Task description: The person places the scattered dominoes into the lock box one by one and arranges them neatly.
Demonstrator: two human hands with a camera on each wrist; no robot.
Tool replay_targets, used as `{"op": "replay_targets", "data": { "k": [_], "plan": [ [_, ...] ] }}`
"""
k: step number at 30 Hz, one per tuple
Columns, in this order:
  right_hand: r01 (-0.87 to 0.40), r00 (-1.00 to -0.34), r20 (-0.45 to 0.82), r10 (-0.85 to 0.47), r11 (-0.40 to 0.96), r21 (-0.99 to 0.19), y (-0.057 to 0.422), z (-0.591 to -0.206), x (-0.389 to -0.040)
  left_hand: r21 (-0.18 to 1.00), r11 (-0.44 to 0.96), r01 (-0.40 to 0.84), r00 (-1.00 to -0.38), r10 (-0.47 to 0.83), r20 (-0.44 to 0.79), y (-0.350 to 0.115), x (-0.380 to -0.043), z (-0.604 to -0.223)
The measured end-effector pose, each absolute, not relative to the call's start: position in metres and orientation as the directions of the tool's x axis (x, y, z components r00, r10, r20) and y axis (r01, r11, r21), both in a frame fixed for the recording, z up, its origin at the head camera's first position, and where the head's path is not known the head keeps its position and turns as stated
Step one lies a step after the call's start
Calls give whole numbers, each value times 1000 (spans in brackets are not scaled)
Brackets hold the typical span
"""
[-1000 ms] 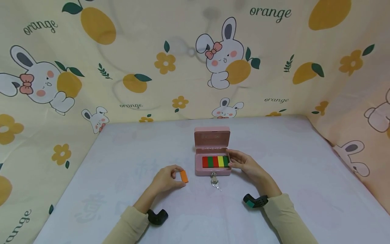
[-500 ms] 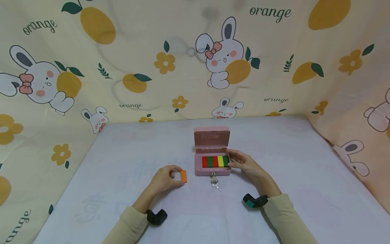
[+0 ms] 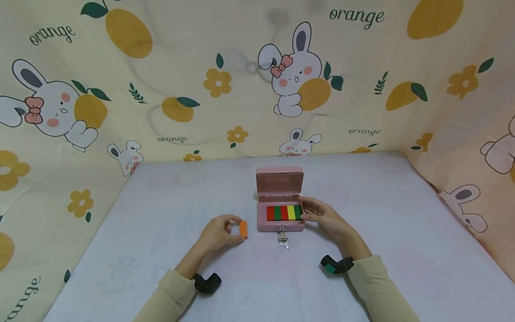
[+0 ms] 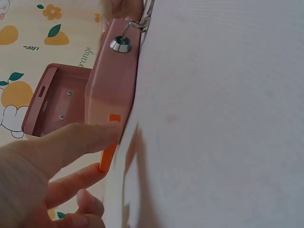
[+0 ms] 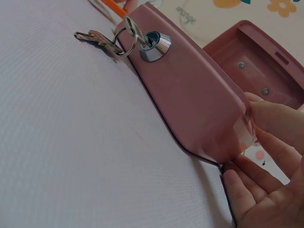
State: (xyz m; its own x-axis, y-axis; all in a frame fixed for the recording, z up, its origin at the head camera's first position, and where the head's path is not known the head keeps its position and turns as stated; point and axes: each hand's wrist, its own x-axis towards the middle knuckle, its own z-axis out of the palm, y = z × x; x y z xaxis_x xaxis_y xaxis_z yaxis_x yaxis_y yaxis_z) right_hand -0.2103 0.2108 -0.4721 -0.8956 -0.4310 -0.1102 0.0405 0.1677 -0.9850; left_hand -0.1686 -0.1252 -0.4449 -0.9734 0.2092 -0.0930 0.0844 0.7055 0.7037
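Note:
A small pink cash box [image 3: 265, 227] stands on the table with its lid [image 3: 279, 183] raised. Inside lies a row of red, green and yellow blocks [image 3: 284, 213]. To the left of the box, my left hand [image 3: 217, 232] pinches an orange block [image 3: 243, 230] lengthwise between thumb and fingers, upright close over the cloth. My right hand [image 3: 326, 219] holds the box's right end; in the right wrist view its fingers [image 5: 275, 114] curve round that end wall. Keys [image 5: 97, 40] hang on a ring from the lock [image 5: 156, 46] in the front wall.
A white cloth [image 3: 161, 268] covers the table. Behind it and along both sides hangs a cream curtain [image 3: 225, 40] printed with rabbits and oranges. Each wrist carries a black camera mount, such as the left one [image 3: 207, 284].
My left hand has shifted slightly away from me, and the orange block has turned from tilted to straight. The right hand and box have stayed in place.

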Motion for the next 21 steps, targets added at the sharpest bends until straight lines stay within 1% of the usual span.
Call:
{"op": "replay_targets", "data": {
  "k": [14, 21],
  "plan": [
    [26, -893, -97, -439, 166, -986, 211, -472, -211, 713, 689, 129, -971, 232, -49, -116, -176, -434],
    [46, -895, -111, -433, 157, -986, 211, -473, -211, 707, 691, 147, -973, 230, -22, -112, -179, -430]
  ]
}}
